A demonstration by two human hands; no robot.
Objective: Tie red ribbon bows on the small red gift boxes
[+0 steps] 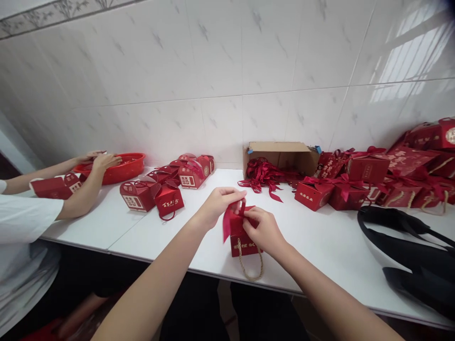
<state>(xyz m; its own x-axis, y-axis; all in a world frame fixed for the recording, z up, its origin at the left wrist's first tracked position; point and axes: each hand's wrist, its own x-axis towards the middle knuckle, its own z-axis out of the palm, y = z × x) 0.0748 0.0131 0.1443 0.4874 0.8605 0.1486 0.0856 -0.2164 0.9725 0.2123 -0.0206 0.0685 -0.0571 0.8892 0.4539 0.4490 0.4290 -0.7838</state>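
A small red gift box (241,239) with gold lettering and a rope handle stands near the front edge of the white table (320,241). My left hand (218,203) pinches a red ribbon (227,222) at the top of the box. My right hand (265,229) is closed on the box's right side and on the ribbon at its top. Both hands meet above the box.
A person in a white shirt at the left has both hands at a red basket (121,168). Folded red boxes (167,184) lie left of centre. A cardboard box (280,156) spills red ribbons (263,175). Ribbon-tied boxes (355,184) pile at the right; a black bag (415,251) lies near them.
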